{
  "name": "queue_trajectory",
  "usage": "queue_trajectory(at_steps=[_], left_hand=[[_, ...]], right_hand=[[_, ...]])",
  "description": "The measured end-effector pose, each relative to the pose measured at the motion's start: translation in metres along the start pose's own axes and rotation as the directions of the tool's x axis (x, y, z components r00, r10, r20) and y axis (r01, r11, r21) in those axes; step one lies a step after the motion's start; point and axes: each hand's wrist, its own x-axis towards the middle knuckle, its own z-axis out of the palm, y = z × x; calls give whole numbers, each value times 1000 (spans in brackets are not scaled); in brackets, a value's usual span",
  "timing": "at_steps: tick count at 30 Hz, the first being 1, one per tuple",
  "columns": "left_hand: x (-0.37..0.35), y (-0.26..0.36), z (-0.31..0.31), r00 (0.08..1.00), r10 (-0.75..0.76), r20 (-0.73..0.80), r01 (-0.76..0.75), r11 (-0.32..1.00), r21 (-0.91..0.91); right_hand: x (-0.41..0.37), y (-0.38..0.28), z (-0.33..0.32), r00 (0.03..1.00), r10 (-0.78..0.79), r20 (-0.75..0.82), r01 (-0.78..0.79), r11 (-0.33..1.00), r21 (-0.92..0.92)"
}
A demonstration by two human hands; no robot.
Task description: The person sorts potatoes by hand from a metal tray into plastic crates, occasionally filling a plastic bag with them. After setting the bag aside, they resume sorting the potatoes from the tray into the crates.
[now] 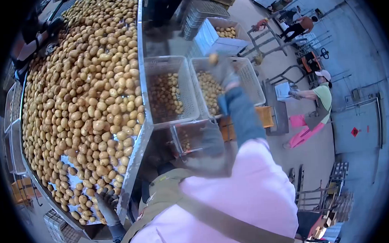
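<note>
Many round brown potatoes cover a large metal-edged sorting table. At its near end my left hand, in a dark glove, rests among the potatoes; whether its fingers hold one is hidden. My right hand, gloved and blurred, is stretched out over a white crate partly filled with potatoes. A single potato shows at its fingertips. Beside that crate stands another white crate with smaller, darker potatoes.
A white box of potatoes and stacked crates stand beyond. A lower crate is near my body. Across the table is a person's gloved arm. A person in pink trousers stands right, near metal carts.
</note>
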Motion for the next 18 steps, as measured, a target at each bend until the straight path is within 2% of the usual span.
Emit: queue_trajectory(at_steps=[1, 2, 3, 4, 7, 8, 9, 11, 12, 14, 15, 16, 17, 18], left_hand=[[3, 5, 9, 1000, 4, 21, -4, 1000, 19], [-8, 23, 35, 998, 32, 55, -37, 996, 76], [-8, 28, 50, 994, 75, 78, -84, 990, 116], [-8, 31, 60, 989, 112, 101, -128, 979, 158], [-11, 22, 72, 977, 189, 103, -208, 951, 229], [-19, 28, 78, 981, 152, 123, -175, 964, 202], [-41, 22, 83, 981, 185, 58, -188, 980, 67], [-47, -6, 57, 959, 275, -68, -267, 958, 108], [-51, -25, 38, 917, 357, -180, -331, 930, 157], [-62, -65, -2, 758, 470, -452, -405, 882, 240], [-72, -61, -12, 748, 335, -574, -350, 933, 88], [-79, -75, -32, 660, 327, -676, -365, 926, 91], [-76, -97, -49, 579, 323, -749, -389, 917, 94], [-73, -116, -61, 508, 317, -801, -412, 906, 97]], right_hand=[[35, 23, -21, 970, 215, -112, -163, 920, 356], [55, 34, -35, 903, 399, -163, -193, 713, 674], [71, 43, -39, 858, 481, -179, -166, 590, 790], [78, 51, -30, 826, 535, -175, -137, 493, 859], [44, 44, 39, 878, 477, -19, -137, 289, 947], [19, 33, 69, 908, 413, 71, -188, 249, 950], [-13, 13, 100, 924, 334, 185, -268, 223, 937], [-77, -49, 156, 880, 218, 421, -472, 312, 825], [-92, -50, 201, 873, 27, 487, -475, 278, 835], [-153, -120, 250, 801, -132, 584, -509, 363, 781], [-183, -183, 236, 795, -101, 598, -480, 498, 723], [-204, -208, 247, 772, -279, 571, -349, 565, 748], [-220, -230, 257, 696, -460, 551, -41, 742, 670], [-233, -257, 258, 594, -601, 535, 139, 732, 667]])
